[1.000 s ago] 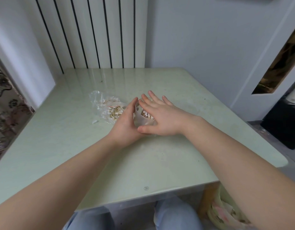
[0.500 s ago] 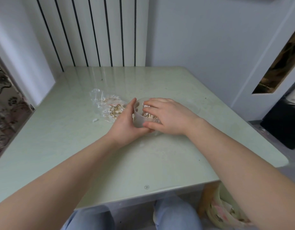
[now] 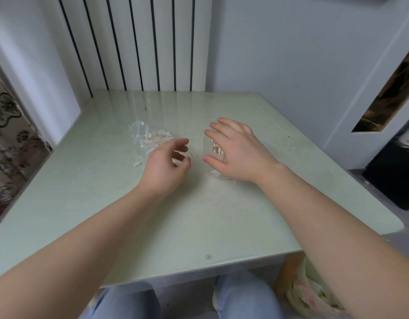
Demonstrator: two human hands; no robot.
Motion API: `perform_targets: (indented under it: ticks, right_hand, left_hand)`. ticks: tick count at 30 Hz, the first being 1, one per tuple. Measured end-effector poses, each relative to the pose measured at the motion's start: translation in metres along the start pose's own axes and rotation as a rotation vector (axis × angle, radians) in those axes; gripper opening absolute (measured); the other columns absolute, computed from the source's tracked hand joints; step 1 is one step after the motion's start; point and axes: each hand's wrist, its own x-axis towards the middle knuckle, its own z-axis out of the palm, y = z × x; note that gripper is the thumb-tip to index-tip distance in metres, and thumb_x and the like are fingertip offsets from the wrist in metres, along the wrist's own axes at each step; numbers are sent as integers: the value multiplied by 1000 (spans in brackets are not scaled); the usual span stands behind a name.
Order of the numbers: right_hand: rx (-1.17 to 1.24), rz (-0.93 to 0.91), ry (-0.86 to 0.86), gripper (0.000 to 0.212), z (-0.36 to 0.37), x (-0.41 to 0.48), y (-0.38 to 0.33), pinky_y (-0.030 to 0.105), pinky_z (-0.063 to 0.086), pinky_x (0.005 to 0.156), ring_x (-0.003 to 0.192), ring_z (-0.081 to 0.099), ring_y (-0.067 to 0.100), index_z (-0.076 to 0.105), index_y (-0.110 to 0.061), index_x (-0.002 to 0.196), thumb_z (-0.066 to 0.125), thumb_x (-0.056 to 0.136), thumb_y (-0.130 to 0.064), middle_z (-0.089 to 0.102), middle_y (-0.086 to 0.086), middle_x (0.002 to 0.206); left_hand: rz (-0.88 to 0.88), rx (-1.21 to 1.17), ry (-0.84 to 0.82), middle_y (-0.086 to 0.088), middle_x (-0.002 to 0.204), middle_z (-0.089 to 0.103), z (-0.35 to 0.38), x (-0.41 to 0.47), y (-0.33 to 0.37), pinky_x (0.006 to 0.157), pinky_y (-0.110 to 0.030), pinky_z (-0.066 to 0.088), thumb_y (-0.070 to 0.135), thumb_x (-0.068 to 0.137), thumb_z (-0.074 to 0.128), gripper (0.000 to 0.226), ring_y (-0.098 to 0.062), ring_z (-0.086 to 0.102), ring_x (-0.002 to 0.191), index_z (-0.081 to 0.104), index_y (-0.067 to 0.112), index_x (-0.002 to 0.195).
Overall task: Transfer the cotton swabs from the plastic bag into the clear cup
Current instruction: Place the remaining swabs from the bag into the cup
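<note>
Head view: the clear cup (image 3: 209, 148), with cotton swabs (image 3: 217, 147) seen through its wall, is covered by the right hand (image 3: 239, 153), whose fingers are spread nearly straight over it, the thumb laid at its near side. Left of the cup and apart from it, the left hand (image 3: 166, 162) is held loosely curled over the near end of the plastic bag (image 3: 143, 137); whether anything is pinched cannot be told. More swabs are seen inside the bag, farther left of the cup.

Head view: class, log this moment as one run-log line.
left hand: curled over bag, grip unclear | right hand: open, covering cup | swabs: some in cup, some in bag
</note>
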Motion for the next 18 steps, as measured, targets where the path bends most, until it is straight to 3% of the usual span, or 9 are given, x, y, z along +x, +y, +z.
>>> perform_targets:
  ticks: [3, 5, 9, 13, 15, 18]
  right_hand:
    - [59, -98, 205, 39, 0, 8, -29, 42, 46, 93, 114, 57, 29, 70, -12, 113, 55, 90, -40, 70, 4, 110]
    - [129, -135, 147, 31, 3, 15, -51, 42, 51, 83, 98, 61, 30, 71, -12, 103, 52, 90, -33, 70, 6, 95]
    - [280, -24, -75, 29, 19, 26, -82, 41, 51, 87, 102, 63, 31, 66, -16, 117, 50, 95, -24, 66, 7, 113]
    - [314, 77, -137, 30, 38, 46, -94, 37, 49, 91, 107, 62, 34, 67, -10, 114, 54, 88, -7, 68, 14, 111]
    - [319, 145, -174, 37, 45, 56, -94, 37, 50, 90, 108, 62, 34, 67, -10, 113, 55, 79, 0, 69, 15, 111]
    - [345, 188, -189, 51, 53, 66, -93, 34, 49, 97, 116, 61, 32, 65, -14, 125, 55, 78, 4, 67, 13, 123]
  left_hand:
    - [-4, 23, 110, 11, 100, 69, -15, 4, -5, 73, -5, 42, 10, 90, 62, 33, 4, 62, 82, 69, 24, 119]
    - [-31, 46, 163, 8, 101, 70, -24, 7, -11, 72, -2, 39, 9, 89, 60, 33, 5, 61, 79, 70, 23, 117]
    - [-85, 113, 219, 2, 111, 66, -41, 8, -25, 76, -3, 37, 7, 87, 57, 36, -2, 58, 82, 69, 21, 118]
    - [-113, 188, 178, -1, 129, 60, -53, 15, -39, 91, -19, 38, 4, 88, 54, 45, -13, 56, 108, 64, 18, 129]
    - [-126, 227, 140, -3, 134, 60, -58, 20, -42, 92, -18, 36, -3, 85, 48, 54, -18, 56, 118, 61, 18, 133]
    - [-144, 258, 73, -5, 130, 63, -63, 31, -49, 90, -19, 40, -8, 81, 44, 59, -21, 60, 112, 62, 16, 132]
